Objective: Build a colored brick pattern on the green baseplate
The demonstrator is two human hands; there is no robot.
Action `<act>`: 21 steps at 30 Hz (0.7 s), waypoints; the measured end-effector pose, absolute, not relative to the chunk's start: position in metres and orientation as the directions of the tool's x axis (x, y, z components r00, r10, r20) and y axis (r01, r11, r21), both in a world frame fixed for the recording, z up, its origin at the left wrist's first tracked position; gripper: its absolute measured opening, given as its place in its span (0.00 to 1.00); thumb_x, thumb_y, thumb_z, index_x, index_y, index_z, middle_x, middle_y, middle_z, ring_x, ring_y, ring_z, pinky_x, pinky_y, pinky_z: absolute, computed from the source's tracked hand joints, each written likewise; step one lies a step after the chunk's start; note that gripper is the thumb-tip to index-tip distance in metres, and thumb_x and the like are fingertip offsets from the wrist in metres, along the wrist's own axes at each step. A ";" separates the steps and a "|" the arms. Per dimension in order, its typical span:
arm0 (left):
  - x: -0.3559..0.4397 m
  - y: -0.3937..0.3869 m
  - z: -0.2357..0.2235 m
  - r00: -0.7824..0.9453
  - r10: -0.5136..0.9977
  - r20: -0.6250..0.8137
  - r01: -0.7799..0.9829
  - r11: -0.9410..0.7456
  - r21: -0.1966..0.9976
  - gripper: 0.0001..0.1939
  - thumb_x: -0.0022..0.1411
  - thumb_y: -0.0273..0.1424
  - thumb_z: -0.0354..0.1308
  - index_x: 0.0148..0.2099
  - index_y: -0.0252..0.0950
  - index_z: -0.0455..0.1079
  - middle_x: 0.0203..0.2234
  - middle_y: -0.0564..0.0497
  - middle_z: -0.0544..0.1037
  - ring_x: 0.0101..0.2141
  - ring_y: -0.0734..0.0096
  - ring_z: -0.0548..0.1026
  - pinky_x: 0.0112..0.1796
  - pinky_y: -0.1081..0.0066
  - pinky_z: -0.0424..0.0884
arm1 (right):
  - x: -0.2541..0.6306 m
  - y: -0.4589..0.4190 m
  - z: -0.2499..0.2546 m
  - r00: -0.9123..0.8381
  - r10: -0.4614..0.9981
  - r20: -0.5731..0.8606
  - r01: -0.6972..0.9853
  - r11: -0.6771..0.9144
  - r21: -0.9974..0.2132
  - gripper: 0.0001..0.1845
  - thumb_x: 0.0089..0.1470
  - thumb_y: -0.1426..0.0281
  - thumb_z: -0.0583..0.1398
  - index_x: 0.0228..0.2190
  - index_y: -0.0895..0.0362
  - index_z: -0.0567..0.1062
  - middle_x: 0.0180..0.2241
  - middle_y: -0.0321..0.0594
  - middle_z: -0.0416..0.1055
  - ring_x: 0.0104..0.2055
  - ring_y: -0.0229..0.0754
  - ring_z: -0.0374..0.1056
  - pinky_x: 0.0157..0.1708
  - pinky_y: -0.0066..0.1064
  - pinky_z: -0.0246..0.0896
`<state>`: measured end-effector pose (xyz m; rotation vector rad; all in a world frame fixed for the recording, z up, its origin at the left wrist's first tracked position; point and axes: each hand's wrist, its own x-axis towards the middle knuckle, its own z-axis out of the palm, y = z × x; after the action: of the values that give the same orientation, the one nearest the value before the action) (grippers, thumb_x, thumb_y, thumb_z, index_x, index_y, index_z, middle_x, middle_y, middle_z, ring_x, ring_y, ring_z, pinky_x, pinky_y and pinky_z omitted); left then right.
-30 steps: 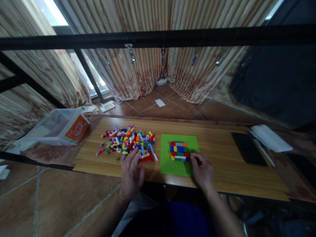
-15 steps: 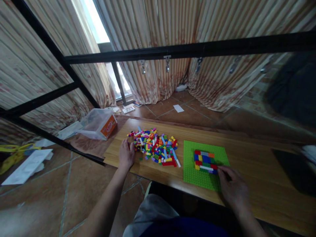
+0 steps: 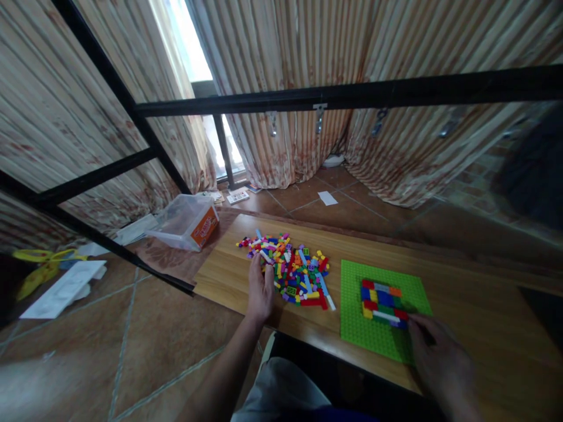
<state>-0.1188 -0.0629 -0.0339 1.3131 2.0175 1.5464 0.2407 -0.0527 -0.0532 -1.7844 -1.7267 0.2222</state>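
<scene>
My left hand (image 3: 261, 290) reaches into the near left side of a loose pile of toy building bricks (image 3: 303, 272), thumb and fingers apart. Just beyond its fingertips lies a white brick (image 3: 266, 257); whether they touch it is unclear. A green studded baseplate (image 3: 352, 328) lies to the right, bearing a low block of coloured bricks (image 3: 385, 298) with red, blue, yellow, orange and white pieces. The fingers of my right hand (image 3: 442, 357) are pinched at the block's near right corner, by a red brick (image 3: 401, 315). The fingertips partly hide what they grip.
The bricks and baseplate rest on a long wooden table (image 3: 224, 266). A clear plastic bin (image 3: 185, 220) with an orange label stands beyond its left end. A black rail (image 3: 290, 104) crosses behind, before striped curtains (image 3: 299, 53). A dark flat thing (image 3: 543, 316) lies at the right.
My left hand has moved right, from beside the pile to over its near edge. My right hand remains at the block's corner. The whole view has shifted slightly.
</scene>
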 end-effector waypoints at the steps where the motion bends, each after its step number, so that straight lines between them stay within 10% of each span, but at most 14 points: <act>1: -0.116 -0.065 -0.033 -0.546 0.787 0.287 0.462 -0.003 0.887 0.25 0.68 0.40 0.46 0.63 0.37 0.55 0.62 0.42 0.59 0.63 0.59 0.55 0.62 0.57 0.50 | 0.241 -0.053 -0.053 0.122 0.944 0.306 0.834 0.070 -0.548 0.23 0.53 0.52 0.49 0.34 0.55 0.74 0.41 0.46 0.73 0.42 0.51 0.70 0.42 0.42 0.66; 10: -0.146 -0.055 -0.024 -0.593 0.696 0.405 0.525 -0.047 0.850 0.16 0.65 0.35 0.51 0.53 0.38 0.67 0.52 0.44 0.71 0.54 0.60 0.67 0.56 0.57 0.62 | 0.240 -0.053 -0.053 0.116 0.945 0.307 0.836 0.074 -0.544 0.23 0.53 0.52 0.50 0.35 0.54 0.75 0.42 0.46 0.73 0.42 0.51 0.70 0.41 0.41 0.66; 21: -0.138 0.003 0.004 -0.189 0.906 0.380 0.957 0.083 0.278 0.14 0.58 0.28 0.56 0.47 0.39 0.73 0.49 0.45 0.73 0.50 0.53 0.69 0.52 0.53 0.63 | 0.237 -0.052 -0.052 0.133 0.948 0.288 0.821 0.058 -0.568 0.22 0.53 0.53 0.50 0.35 0.55 0.75 0.41 0.45 0.73 0.43 0.50 0.70 0.44 0.42 0.65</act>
<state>-0.1379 0.0034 0.0043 2.0655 2.3887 0.7690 0.2373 -0.0519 -0.0519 -1.7820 -1.7080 0.2576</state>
